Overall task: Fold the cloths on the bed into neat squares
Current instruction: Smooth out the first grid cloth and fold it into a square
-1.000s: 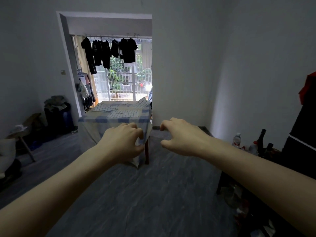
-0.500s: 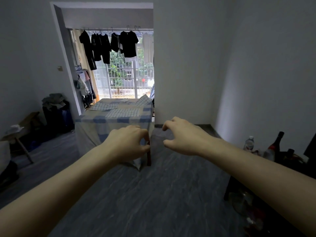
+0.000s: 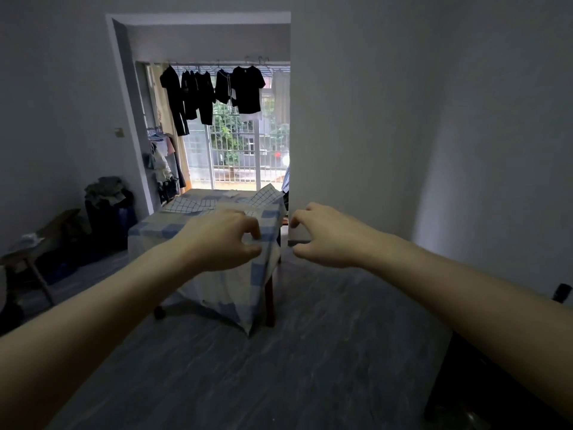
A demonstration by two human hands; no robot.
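The bed stands across the room under a blue-and-white checked cover that hangs down its front. On top lie grid-patterned cloths: one flat at the left, one sticking up at the far right corner. My left hand and my right hand are stretched out in front of me in the air, short of the bed. Both have loosely curled fingers and hold nothing. My left hand hides part of the bed's near top.
Dark clothes hang on a rail before a barred window behind the bed. A clothes pile on a dark bin and a wooden stool stand at the left. Dark furniture is at the lower right. Grey floor lies between me and the bed.
The bed has grown larger in view as I came closer. The bottles at the right have left the view. Both hands stay held out, empty.
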